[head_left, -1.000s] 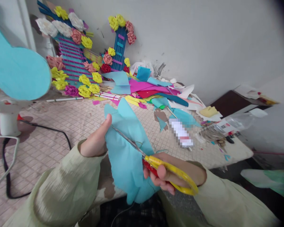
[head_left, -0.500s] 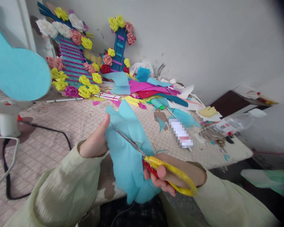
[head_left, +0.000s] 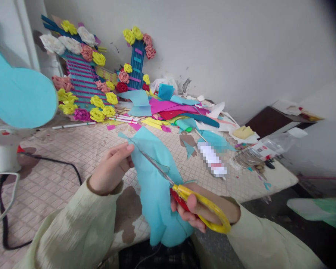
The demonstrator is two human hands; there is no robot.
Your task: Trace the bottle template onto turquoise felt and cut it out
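Observation:
A light blue sheet (head_left: 154, 186) with thin dark lines on it hangs between my hands over the table's front edge. My left hand (head_left: 112, 168) pinches the sheet's upper left edge between thumb and fingers. Scissors with yellow and red handles (head_left: 212, 213) are gripped in my right hand (head_left: 194, 209), at the right of the sheet. Their blades look nearly closed and point up and left across the sheet, the tips close to my left fingertips. The rear fingers of my left hand are curled and partly hidden.
Flower-trimmed panels (head_left: 82, 80) lean on the wall behind coloured paper scraps (head_left: 179, 108). A plastic bottle (head_left: 260, 151) lies at the right, near a blurred white object (head_left: 212, 158). At the left are a round blue shape (head_left: 22, 97) and a black cable (head_left: 72, 166).
My left hand has shifted its hold to the sheet's upper edge, where a narrow strip now sticks out to the left. The scissors stay in my right hand, blades closer together.

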